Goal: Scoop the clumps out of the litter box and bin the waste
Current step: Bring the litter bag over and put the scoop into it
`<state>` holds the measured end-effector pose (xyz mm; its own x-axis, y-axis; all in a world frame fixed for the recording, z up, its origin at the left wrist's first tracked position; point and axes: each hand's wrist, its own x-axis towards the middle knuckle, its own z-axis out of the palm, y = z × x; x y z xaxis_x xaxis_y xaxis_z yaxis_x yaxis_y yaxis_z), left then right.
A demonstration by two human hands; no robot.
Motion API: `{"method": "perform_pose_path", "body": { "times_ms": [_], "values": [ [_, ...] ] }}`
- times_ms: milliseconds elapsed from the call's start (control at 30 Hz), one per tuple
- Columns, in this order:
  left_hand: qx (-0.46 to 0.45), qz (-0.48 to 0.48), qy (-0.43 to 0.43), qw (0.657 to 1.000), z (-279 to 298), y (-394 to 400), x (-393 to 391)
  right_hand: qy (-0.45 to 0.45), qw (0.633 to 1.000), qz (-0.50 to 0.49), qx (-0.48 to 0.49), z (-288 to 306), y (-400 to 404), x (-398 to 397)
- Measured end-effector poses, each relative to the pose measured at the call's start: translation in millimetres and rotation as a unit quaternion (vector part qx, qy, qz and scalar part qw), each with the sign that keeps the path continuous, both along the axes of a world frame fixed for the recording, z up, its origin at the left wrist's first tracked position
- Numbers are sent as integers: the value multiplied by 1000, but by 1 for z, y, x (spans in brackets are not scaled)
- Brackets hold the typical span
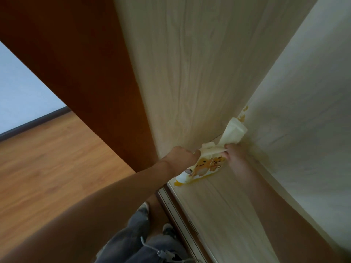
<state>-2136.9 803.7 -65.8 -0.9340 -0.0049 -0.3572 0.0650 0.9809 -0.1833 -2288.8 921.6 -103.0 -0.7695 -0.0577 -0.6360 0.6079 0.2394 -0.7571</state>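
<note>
A soft white and yellow pack (pixel 204 165) printed with cartoon bears lies on a pale wooden shelf inside a cupboard. My left hand (pixel 180 155) grips the pack's left end. My right hand (pixel 232 151) pinches a pale sheet (pixel 234 132) that sticks up out of the pack's top. No litter box, scoop or bin is in view.
The pale wood cupboard walls (pixel 190 73) close in on both sides of the shelf (pixel 218 205). A dark brown door panel (pixel 85 63) stands to the left. Below lie an orange wooden floor (pixel 57 168), my grey trousers (pixel 136 240) and shoes.
</note>
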Motion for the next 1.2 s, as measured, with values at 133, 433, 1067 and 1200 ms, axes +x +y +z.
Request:
{"method": "perform_pose_path", "body": {
  "times_ms": [133, 433, 1067, 1200],
  "values": [
    [-14, 11, 15, 1000, -2, -7, -2, 21, 1000, 3, 8, 2, -13, -12],
    [51, 83, 30, 995, -17, -16, 6, -54, 992, -5, -111, 7, -41, -7],
    [87, 10, 197, 977, -7, -16, 34, -105, 976, -47, -183, 22, -25, 35],
    [101, 20, 274, 956, 15, -9, 59, -141, 950, -25, -278, 43, -21, 63]
  ]
}}
